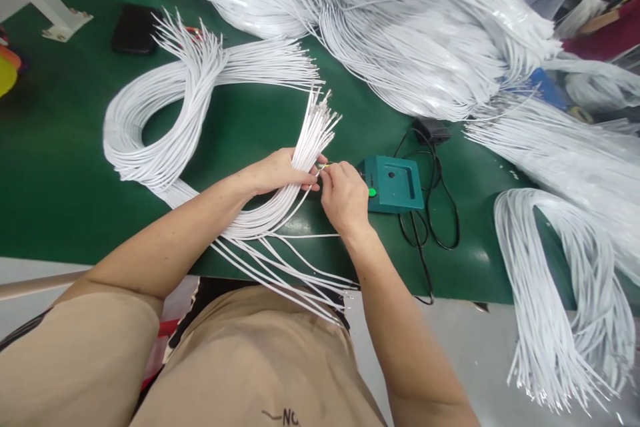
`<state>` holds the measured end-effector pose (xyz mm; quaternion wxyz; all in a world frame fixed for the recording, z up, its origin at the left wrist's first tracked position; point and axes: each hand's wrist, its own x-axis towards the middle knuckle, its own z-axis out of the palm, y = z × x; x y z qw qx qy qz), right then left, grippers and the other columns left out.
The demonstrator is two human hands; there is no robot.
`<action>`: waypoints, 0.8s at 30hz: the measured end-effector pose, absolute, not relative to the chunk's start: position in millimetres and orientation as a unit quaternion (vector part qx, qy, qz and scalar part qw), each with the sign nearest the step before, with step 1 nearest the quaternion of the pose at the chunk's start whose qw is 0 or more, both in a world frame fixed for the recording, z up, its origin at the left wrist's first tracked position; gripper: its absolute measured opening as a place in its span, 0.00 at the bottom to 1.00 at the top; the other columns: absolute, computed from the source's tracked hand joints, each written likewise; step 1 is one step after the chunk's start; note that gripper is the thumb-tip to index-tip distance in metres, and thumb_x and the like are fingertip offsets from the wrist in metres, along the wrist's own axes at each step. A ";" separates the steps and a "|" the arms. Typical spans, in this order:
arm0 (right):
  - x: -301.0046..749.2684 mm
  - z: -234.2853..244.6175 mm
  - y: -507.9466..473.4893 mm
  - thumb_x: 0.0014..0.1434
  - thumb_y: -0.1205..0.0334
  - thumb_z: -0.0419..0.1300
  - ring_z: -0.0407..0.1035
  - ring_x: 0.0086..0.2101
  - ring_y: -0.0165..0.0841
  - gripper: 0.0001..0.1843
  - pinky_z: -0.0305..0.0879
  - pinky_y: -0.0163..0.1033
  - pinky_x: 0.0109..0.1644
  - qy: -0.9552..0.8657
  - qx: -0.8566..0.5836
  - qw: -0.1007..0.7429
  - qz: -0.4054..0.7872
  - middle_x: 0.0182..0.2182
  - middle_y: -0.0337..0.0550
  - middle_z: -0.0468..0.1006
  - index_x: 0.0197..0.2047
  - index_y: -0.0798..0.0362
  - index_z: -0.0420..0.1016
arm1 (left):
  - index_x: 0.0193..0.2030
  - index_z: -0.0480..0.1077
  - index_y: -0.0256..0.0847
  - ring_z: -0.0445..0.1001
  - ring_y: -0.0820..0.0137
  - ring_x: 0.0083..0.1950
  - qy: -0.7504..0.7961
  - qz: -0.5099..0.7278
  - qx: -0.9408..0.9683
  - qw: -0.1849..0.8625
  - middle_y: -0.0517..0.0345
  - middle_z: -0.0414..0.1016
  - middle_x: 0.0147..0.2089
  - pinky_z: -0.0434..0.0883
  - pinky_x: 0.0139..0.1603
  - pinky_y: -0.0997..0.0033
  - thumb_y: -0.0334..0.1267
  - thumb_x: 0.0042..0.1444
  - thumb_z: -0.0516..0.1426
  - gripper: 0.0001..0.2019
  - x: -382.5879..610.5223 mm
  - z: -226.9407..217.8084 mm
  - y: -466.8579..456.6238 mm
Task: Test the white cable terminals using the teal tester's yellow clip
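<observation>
My left hand (287, 172) is wrapped round a thick bundle of white cables (309, 140), whose stripped ends fan out above the fingers. Close beside it, my right hand (345, 193) is closed in a pinch at the end of a single white cable (306, 195); a small yellowish bit shows near the fingertips. Just right of that hand sits a teal device (395, 183) with a green button on its left side. Several loose cable ends (300, 280) trail from the bundle over the table's front edge toward my lap.
A looped white cable coil (145, 113) lies left on the green table (55, 167). Large cable piles (410, 20) fill the back. Another bundle (540, 280) hangs over the front edge at right. A black cord (453, 213) runs behind the device. Other people's arms show at top right.
</observation>
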<state>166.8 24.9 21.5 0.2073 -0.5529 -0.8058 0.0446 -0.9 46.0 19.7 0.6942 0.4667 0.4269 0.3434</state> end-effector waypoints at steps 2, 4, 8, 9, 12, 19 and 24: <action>171.6 27.3 29.1 0.67 0.62 0.46 0.66 0.40 0.40 0.15 0.57 0.42 0.43 -0.821 -0.544 0.171 -0.009 0.38 0.52 0.76 0.38 0.54 0.74 | 0.49 0.70 0.34 0.79 0.72 0.33 0.433 0.342 0.465 0.693 0.62 0.74 0.31 0.76 0.47 0.63 0.25 0.45 0.63 0.21 -1.2 18.6 47.6; 178.5 33.2 37.2 0.65 0.63 0.50 0.65 0.43 0.42 0.12 0.56 0.44 0.44 -0.823 -0.548 0.146 -0.035 0.42 0.53 0.76 0.43 0.55 0.73 | 0.48 0.70 0.34 0.80 0.70 0.34 0.438 0.342 0.467 0.688 0.62 0.74 0.31 0.76 0.45 0.63 0.26 0.45 0.64 0.21 -1.7 17.1 49.1; 192.1 38.1 55.7 0.60 0.69 0.54 0.67 0.38 0.41 0.07 0.55 0.45 0.47 -0.845 -0.533 0.047 0.005 0.34 0.49 0.79 0.37 0.55 0.74 | 0.47 0.69 0.34 0.80 0.67 0.34 0.456 0.340 0.485 0.664 0.62 0.73 0.28 0.76 0.45 0.62 0.27 0.45 0.64 0.20 -1.5 16.0 50.4; 194.4 37.9 58.9 0.59 0.69 0.54 0.67 0.36 0.40 0.07 0.55 0.45 0.46 -0.848 -0.528 0.032 0.014 0.33 0.48 0.79 0.35 0.54 0.74 | 0.47 0.69 0.34 0.81 0.66 0.34 0.465 0.341 0.488 0.656 0.62 0.74 0.27 0.76 0.45 0.62 0.27 0.45 0.64 0.20 -1.2 16.4 50.4; 198.8 35.8 63.5 0.57 0.71 0.54 0.66 0.37 0.41 0.08 0.55 0.43 0.43 -0.852 -0.523 0.035 0.015 0.31 0.48 0.77 0.33 0.53 0.74 | 0.46 0.69 0.33 0.81 0.65 0.34 0.497 0.340 0.494 0.627 0.59 0.76 0.28 0.77 0.44 0.60 0.27 0.44 0.64 0.20 0.1 18.2 50.5; 201.0 30.1 64.6 0.56 0.73 0.51 0.63 0.37 0.41 0.12 0.56 0.44 0.44 -0.858 -0.508 0.074 -0.023 0.26 0.46 0.70 0.32 0.52 0.74 | 0.44 0.71 0.35 0.81 0.64 0.32 0.551 0.325 0.525 0.562 0.56 0.79 0.31 0.77 0.42 0.62 0.28 0.41 0.65 0.20 5.2 4.5 57.2; 199.0 33.1 61.5 0.58 0.70 0.52 0.65 0.37 0.41 0.10 0.59 0.48 0.51 -0.856 -0.513 0.063 -0.016 0.27 0.47 0.73 0.35 0.53 0.75 | 0.43 0.71 0.35 0.81 0.64 0.32 0.553 0.327 0.532 0.551 0.57 0.79 0.30 0.77 0.42 0.63 0.29 0.40 0.64 0.19 7.5 -2.3 58.9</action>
